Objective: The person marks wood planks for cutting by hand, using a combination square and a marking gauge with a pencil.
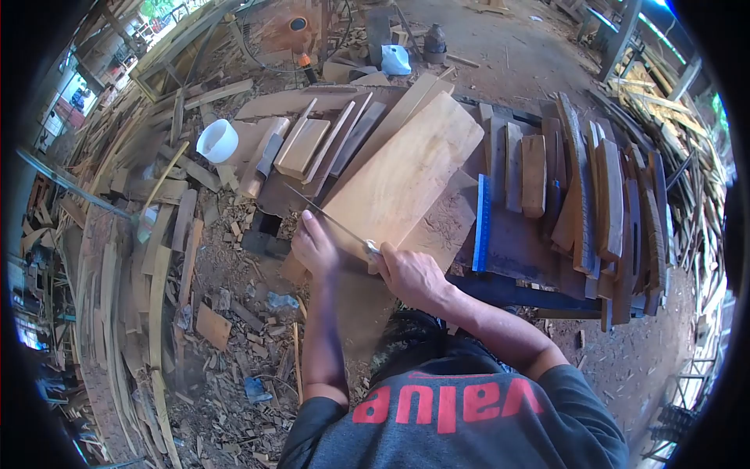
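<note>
Likely stiff and heavyish, the board; best held by its long edges. Right hand fingers curl round the thin tool; left hand fingers, can't tell.

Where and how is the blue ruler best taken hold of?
I would pinch the blue ruler across its width at its near end, coming from the near side: it is long, narrow, runs from near to far, and that end lies closest to the right hand.
</note>
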{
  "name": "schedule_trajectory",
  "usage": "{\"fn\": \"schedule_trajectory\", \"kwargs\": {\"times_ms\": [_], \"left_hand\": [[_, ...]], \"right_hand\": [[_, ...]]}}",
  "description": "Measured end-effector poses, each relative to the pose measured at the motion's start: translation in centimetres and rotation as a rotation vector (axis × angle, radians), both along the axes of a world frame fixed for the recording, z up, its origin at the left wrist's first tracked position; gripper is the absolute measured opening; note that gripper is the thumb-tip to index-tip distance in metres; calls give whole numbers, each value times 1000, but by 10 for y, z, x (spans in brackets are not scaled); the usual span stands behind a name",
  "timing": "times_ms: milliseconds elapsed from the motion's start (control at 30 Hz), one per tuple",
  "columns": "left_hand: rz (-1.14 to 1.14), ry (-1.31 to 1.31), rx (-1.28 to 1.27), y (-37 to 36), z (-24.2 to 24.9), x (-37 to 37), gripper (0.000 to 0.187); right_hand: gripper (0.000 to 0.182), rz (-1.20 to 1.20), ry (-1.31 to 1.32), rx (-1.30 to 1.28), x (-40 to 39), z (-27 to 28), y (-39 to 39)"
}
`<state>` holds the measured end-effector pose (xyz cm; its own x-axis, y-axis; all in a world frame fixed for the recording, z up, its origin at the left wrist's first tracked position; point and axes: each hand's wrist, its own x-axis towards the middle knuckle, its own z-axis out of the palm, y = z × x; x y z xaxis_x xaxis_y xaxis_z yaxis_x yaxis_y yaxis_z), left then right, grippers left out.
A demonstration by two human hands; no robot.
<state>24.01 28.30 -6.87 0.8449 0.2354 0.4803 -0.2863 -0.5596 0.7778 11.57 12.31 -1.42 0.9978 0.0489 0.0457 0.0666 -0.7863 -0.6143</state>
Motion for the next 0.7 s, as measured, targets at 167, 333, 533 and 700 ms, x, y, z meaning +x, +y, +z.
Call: {"fn": "schedule_trajectory", "kwargs": {"times_ms": [167,333,533,700], "left_hand": [[50,-51,44,-1,-8,4,49],[-16,-35,0,-2,3,-2,49],[21,-52,62,0,-2,2,47],[-6,-32,8,-4,6,-2,48]], "right_hand": [[29,-21,-25,36,-21,-11,-2],[31,7,23,21,20,14,8],[32,-3,-22,83,-3,-15,2],[33,-32,-6,21,-10,-4,-2]]}}
